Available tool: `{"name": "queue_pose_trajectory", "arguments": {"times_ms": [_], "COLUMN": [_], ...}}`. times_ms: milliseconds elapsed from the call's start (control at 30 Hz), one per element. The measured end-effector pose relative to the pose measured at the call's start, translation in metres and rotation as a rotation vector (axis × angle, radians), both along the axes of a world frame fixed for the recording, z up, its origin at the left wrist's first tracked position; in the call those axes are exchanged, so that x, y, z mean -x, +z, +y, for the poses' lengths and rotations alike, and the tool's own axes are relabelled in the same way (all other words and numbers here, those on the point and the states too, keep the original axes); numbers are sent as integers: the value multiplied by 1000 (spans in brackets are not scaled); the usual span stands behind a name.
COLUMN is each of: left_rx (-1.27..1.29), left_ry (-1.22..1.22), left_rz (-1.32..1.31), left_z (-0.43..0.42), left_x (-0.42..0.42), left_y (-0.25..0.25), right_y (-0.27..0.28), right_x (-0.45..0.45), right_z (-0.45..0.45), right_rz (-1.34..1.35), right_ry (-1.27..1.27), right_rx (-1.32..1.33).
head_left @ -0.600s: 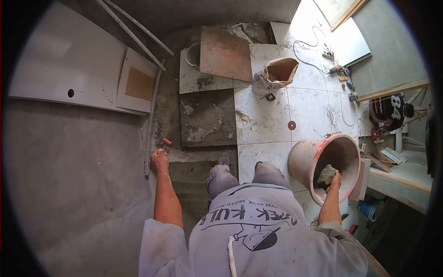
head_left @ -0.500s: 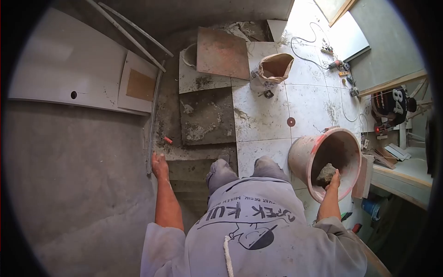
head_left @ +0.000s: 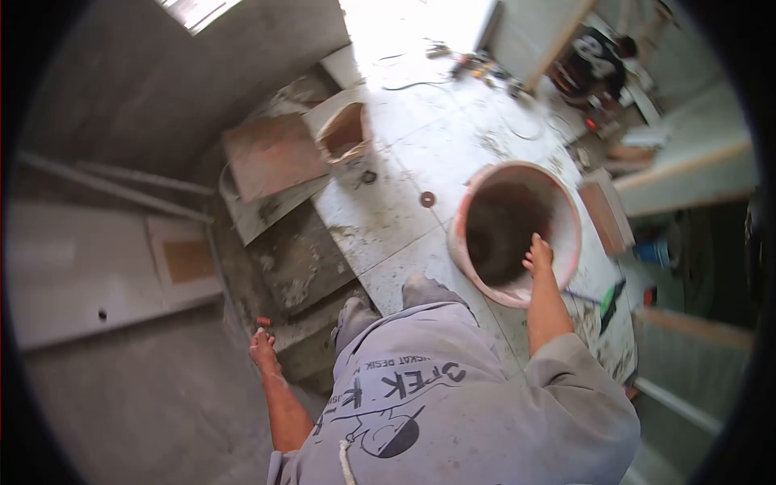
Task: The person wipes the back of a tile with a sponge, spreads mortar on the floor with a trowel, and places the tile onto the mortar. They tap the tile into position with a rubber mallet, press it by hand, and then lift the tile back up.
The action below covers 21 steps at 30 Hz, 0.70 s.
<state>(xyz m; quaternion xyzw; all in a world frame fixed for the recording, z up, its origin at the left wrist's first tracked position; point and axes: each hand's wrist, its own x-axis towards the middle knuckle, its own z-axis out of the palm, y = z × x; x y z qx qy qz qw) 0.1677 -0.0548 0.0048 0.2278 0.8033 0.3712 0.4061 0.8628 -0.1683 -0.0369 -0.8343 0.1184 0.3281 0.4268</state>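
Note:
A large pinkish bucket [head_left: 459, 242] stands on the tiled floor to the right, its dark inside facing me. Over its mouth is my right hand [head_left: 540, 255], fingers partly spread and holding nothing. Down at the left, my left hand [head_left: 262, 349] hangs near the metal edge strip, its fingers loosely curled; whether they hold anything is too small to tell. A small red object [head_left: 263, 322] lies just beyond its fingertips. My feet are at the edge of the tiles, beside grey steps [head_left: 319, 339].
An open paper sack [head_left: 347, 153] and a reddish square board [head_left: 273, 155] are ahead. A red disc [head_left: 428, 199] lies on the tiles. Tools and a cord [head_left: 416, 85] lie farther off. Another person [head_left: 594, 65] in a dark shirt crouches at the upper right. White panels [head_left: 81, 275] lean at left.
The grey chunk has left my right hand, which is now open over the bucket. My view has turned to the right, so the sack, board and bucket appear shifted left.

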Motion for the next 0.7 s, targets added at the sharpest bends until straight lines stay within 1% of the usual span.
{"name": "queue_pose_trajectory", "arguments": {"times_ms": [33, 67, 100, 133, 200, 233, 300, 400, 433, 500, 567, 600, 633, 700], "left_rx": [6, 19, 25, 110, 10, 10, 34, 122, 167, 162, 210, 204, 234, 288], "left_ry": [-68, -152, -227, -274, -513, -609, -823, -1113, -1223, -1415, -1541, -1574, -1581, -1529], "left_rz": [-16, -22, -25, -25, -108, -151, -242, -405, -421, -414, -413, -428, -449, -474], "left_z": [24, 44, 65, 87, 120, 132, 147, 163, 164, 156, 140, 131, 123, 104], "left_x": [-20, -44, -68, -96, -155, -189, -243, -321, -349, -405, -460, -486, -513, -562], "left_y": [7, 15, 23, 27, 40, 51, 59, 64, 64, 67, 68, 68, 57, 22], "right_y": [13, 19, 29, 30, 28, 29, 31, 38, 40, 39, 34, 17, -5, -43], "right_x": [5, 4, 12, 11, 17, 17, 33, 49, 49, 49, 42, 33, 21, 0], "right_z": [2, -8, -13, -24, -45, -58, -86, -90, -83, -72, -54, -47, -39, -22], "right_rz": [-25, 28, 14, -2, -23, -16, -5, 66, 48, 91, 149, 207, 264, 359], "right_ry": [-14, 32, 30, 13, -42, -65, -137, -207, -235, -217, -242, -261, -272, -323], "right_rx": [-9, -31, -26, -17, -6, 8, 26, -101, -114, -178, -251, -296, -343, -356]}}
